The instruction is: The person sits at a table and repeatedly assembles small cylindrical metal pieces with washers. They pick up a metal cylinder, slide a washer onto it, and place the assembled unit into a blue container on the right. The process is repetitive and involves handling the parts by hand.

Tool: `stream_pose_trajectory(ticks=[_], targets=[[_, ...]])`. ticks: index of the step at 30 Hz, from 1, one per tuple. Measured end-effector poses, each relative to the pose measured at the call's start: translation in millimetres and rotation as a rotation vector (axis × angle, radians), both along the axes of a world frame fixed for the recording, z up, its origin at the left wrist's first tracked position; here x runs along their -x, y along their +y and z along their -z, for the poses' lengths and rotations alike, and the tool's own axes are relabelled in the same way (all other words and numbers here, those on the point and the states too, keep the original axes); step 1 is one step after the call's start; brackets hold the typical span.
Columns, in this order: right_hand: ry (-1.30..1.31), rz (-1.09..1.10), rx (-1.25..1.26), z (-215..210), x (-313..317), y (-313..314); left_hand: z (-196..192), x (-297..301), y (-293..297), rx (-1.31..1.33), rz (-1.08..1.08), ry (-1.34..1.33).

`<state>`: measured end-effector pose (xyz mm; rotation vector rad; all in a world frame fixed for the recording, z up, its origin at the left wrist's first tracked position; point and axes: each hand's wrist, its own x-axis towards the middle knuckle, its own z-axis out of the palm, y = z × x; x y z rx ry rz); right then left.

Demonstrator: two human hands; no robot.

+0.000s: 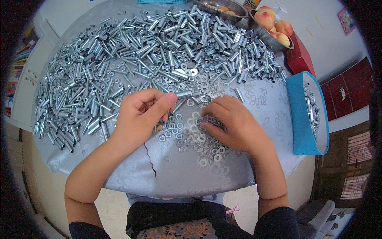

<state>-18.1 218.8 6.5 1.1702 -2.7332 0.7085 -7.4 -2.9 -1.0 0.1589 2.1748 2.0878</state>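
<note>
The metal sleeve (184,95) is in the left hand (145,111), above the table (129,171), and it points to the right, with a thinner piece seeming to come out at its far end. The thumb and fingers of this hand are pinched narrow on the near end of it. The right hand (230,123) is lowered at the loose washers (202,138), its fingers curled, with a small gap between thumb and forefinger; I cannot tell if they already take a washer. In my judgement, the step in hand is choosing a small part for this sleeve, and the next move calls for a fine pinch of only one ring, while the left hand holds steady. Just left of the washers lie some nuts (172,126). Farther out spreads the large heap of sleeves and bolts (159,38), and on the right stands a blue box (299,119) with metal pieces inside
</note>
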Motion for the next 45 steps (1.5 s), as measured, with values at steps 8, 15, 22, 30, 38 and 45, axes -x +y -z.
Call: stream_pose_trajectory(ticks=[8,15,22,30,38,45], targets=[[0.016,-0.050,0.019,10,-5,-14,3,-2,2,-0.024,0.033,0.028],[-0.025,-0.003,0.009,12,-4,-14,2,-1,2,0.002,0.039,0.003],[0.085,-0.020,-0.012,11,-6,-15,2,-2,3,0.002,0.038,0.007],[0.071,-0.003,0.032,12,-5,-15,5,-1,5,0.041,0.026,0.037],[-0.256,0.187,0.541,-3,-12,-12,7,-3,1,0.159,0.099,0.034],[-0.661,0.227,0.757,-4,-7,-9,7,-5,2,0.110,0.125,0.077]])
